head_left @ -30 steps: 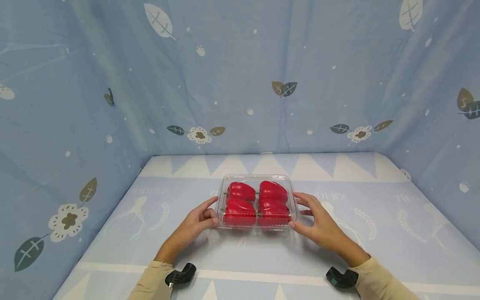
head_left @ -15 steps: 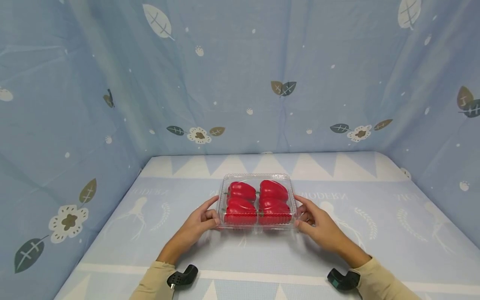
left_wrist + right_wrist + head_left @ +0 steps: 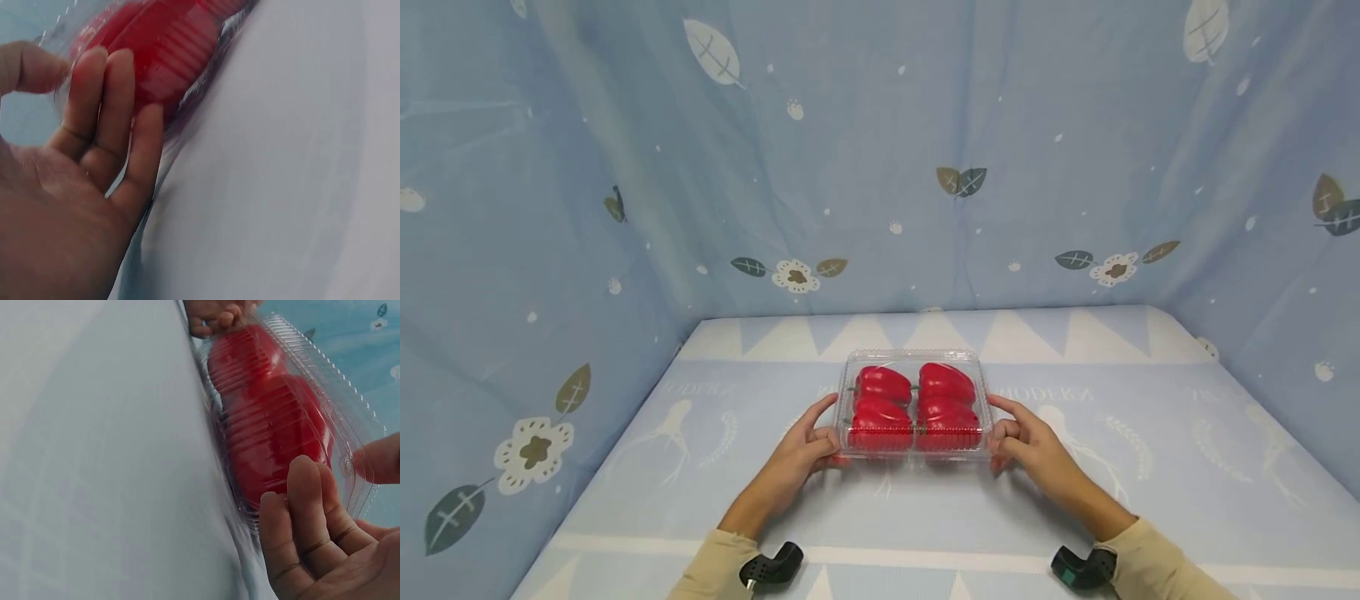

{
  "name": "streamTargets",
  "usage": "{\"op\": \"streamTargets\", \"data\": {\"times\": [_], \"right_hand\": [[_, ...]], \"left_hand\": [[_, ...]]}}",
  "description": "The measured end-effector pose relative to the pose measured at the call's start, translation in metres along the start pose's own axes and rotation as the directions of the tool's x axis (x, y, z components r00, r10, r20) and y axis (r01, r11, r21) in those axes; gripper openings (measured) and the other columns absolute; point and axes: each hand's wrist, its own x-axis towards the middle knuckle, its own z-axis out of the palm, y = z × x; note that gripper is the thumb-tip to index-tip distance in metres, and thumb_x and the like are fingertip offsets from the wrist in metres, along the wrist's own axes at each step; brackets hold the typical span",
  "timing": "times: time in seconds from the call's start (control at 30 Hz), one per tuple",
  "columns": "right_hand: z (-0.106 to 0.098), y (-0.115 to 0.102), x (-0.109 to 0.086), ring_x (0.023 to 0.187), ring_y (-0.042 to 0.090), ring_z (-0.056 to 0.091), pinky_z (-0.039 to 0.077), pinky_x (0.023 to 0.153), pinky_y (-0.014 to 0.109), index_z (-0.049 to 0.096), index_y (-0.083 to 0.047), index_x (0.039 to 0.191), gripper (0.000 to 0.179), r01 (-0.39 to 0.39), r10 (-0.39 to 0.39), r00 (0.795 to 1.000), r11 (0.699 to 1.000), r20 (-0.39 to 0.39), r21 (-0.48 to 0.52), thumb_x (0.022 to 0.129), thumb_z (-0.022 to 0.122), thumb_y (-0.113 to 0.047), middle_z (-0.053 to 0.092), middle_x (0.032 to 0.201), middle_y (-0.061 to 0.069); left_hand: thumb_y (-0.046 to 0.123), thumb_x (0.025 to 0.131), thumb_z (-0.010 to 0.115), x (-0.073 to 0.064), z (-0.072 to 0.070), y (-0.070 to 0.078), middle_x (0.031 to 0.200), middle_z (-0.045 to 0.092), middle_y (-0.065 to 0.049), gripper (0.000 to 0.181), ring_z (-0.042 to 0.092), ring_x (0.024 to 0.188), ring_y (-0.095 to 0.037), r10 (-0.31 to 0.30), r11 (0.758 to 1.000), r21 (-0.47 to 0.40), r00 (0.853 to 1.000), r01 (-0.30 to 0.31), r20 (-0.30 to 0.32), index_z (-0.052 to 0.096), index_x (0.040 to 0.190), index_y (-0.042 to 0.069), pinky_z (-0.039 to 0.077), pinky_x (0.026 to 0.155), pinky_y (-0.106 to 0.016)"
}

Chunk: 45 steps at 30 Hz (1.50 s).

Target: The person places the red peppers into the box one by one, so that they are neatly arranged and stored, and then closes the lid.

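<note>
A clear plastic clamshell box (image 3: 913, 356) holds several red bell peppers (image 3: 946, 383) with green stems, at the middle of the table. My left hand (image 3: 796, 457) grips its left side near the front corner. On the opposite side, my right hand (image 3: 1037, 450) grips the box in the same way. In the left wrist view, the thumb meets the rim while curled fingers (image 3: 115, 119) lie against the side and underside. The right wrist view shows the thumb at the ridged rim and bent fingers (image 3: 306, 506) against the side below it.
The table (image 3: 910, 517) wears a pale blue and white patterned cloth. Blue curtains (image 3: 880, 150) with leaf and flower prints close in the back and both sides. A black device (image 3: 772, 567) is on the left wrist, another black device (image 3: 1084, 568) on the right.
My right hand has closed in from beside the box and its fingers have curled at the side. Fingertips of both hands now show below the box's front corners. The box stays nearly in place.
</note>
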Motion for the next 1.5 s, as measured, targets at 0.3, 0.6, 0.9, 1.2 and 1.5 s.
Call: {"op": "streamTargets", "data": {"times": [0.3,0.6,0.9,1.2,1.5], "right_hand": [[0.006,-0.002,0.0,0.072,0.023,0.062,0.061,0.068,0.039,0.03,0.011,0.149,0.058,-0.049,0.047,0.997,0.998,-0.057,-0.026,0.093,0.045,0.011,0.057,0.083,0.025],[0.005,-0.003,0.0,0.072,0.023,0.062,0.061,0.068,0.039,0.031,0.009,0.149,0.058,-0.076,0.073,0.994,0.996,-0.078,-0.046,0.092,0.045,0.01,0.058,0.083,0.022],[0.0,-0.003,0.002,0.062,0.027,0.063,0.06,0.064,0.04,0.029,0.0,0.152,0.06,-0.17,0.169,0.983,0.985,-0.066,-0.01,0.094,0.045,0.004,0.062,0.078,0.023],[-0.002,0.001,0.003,0.062,0.019,0.063,0.06,0.064,0.037,0.022,0.001,0.152,0.064,-0.197,0.203,0.979,0.97,-0.031,0.14,0.093,0.048,0.004,0.064,0.075,0.012],[-0.005,0.006,0.002,0.064,0.018,0.064,0.06,0.067,0.036,0.019,0.0,0.153,0.066,-0.212,0.217,0.976,0.955,-0.004,0.206,0.093,0.047,0.006,0.065,0.076,0.009]], "left_hand": [[-0.001,0.088,0.052,-0.003,0.009,-0.001,0.095,0.068,-0.01,0.076,0.065,0.086,-0.018,-0.055,0.998,-0.027,0.99,0.052,-0.127,0.025,0.157,0.013,0.057,0.077,-0.031],[-0.004,0.086,0.052,0.0,0.012,-0.001,0.088,0.065,-0.007,0.079,0.064,0.085,-0.017,-0.053,0.998,-0.049,0.99,0.047,-0.131,0.023,0.157,0.012,0.057,0.076,-0.031],[0.0,0.088,0.05,0.002,0.011,-0.001,0.118,0.06,-0.019,0.078,0.065,0.094,-0.024,-0.05,0.998,-0.043,0.989,0.045,-0.136,0.024,0.159,0.021,0.056,0.083,-0.036],[0.002,0.087,0.05,0.002,0.01,-0.001,0.127,0.054,-0.022,0.078,0.065,0.091,-0.026,-0.065,0.997,-0.037,0.989,0.061,-0.133,0.027,0.158,0.024,0.056,0.083,-0.036],[0.001,0.087,0.048,0.003,0.011,-0.002,0.115,0.058,-0.019,0.078,0.065,0.087,-0.026,-0.069,0.997,-0.039,0.99,0.064,-0.122,0.025,0.159,0.023,0.056,0.083,-0.036]]}}
